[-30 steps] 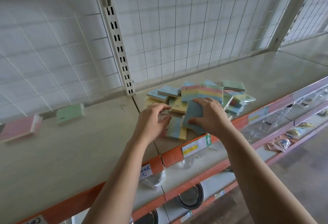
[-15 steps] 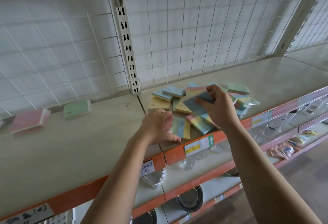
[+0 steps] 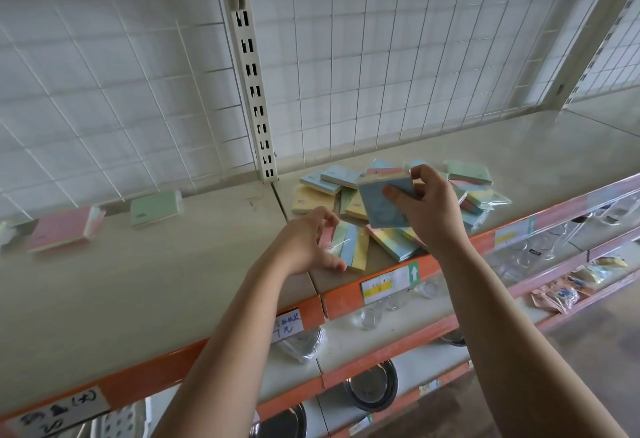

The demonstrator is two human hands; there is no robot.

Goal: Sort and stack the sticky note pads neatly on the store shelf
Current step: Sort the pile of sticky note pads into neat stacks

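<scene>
One blue pad [image 3: 377,210] is pinched by fingers of my right hand [image 3: 433,210]; I should hold it flat. My left hand [image 3: 308,243] curls at the striped pad [image 3: 353,247], grip unclear.

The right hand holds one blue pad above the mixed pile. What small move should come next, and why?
Probably carry the blue pad in the right hand leftwards and lay it flat beside the green pad. That pad and the pink pad lie apart there by colour, with no blue one visible, so it would begin a new stack.
</scene>
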